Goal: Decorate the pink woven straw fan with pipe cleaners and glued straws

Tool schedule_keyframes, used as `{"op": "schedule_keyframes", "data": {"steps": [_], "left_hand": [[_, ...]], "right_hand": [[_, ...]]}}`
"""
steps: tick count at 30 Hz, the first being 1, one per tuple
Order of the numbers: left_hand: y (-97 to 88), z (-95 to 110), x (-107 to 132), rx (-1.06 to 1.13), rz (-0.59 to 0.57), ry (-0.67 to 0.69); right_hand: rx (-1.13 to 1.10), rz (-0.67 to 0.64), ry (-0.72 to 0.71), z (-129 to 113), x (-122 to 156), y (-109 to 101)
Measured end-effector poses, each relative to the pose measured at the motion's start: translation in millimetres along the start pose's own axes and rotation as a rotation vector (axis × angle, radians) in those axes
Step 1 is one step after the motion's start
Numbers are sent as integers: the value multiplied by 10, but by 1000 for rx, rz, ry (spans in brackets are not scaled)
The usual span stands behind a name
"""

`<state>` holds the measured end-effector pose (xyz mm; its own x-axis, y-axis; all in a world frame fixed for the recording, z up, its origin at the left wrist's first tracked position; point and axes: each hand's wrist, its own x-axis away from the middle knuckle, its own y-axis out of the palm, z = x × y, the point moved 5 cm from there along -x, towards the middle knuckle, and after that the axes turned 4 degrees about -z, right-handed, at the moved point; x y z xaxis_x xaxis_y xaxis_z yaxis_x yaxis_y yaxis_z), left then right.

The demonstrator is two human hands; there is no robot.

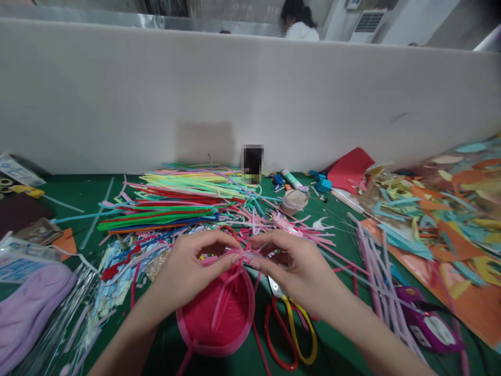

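My left hand [191, 266] and my right hand [291, 266] meet over the table, both pinching pink paper strips [243, 257] between their fingertips. The strips join at the top of a red oval paper piece with a pink rim [219, 318], which lies just below my hands. A pink strip hangs down across the red oval. Scissors with red and yellow handles [289, 329] lie under my right wrist.
A heap of coloured paper strips [176, 201] lies behind my hands on the green mat [344, 245]. Paper scraps [430, 219] cover the right side, beside a purple glue gun [426, 324]. A small tub [294, 201], glue stick [291, 179] and white divider wall [235, 99] stand beyond. Plastic packets lie left.
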<state>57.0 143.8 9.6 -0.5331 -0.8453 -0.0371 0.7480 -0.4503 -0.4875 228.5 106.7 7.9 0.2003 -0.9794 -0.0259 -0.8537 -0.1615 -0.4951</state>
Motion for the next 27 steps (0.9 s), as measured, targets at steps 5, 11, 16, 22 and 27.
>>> {"op": "schedule_keyframes", "data": {"steps": [5, 11, 16, 22, 27], "left_hand": [[31, 25, -4, -30, -27, 3], [77, 15, -29, 111, -13, -29], [90, -55, -37, 248, 7, -111], [-2, -152, 3, 323, -92, -270], [93, -64, 11, 293, -181, -262]], "right_hand": [[23, 11, -28, -1, 30, -31], [193, 2, -230, -122, 61, -2], [333, 92, -403, -207, 91, 39], [417, 275, -379, -187, 59, -19], [431, 378, -392, -158, 55, -12]]}}
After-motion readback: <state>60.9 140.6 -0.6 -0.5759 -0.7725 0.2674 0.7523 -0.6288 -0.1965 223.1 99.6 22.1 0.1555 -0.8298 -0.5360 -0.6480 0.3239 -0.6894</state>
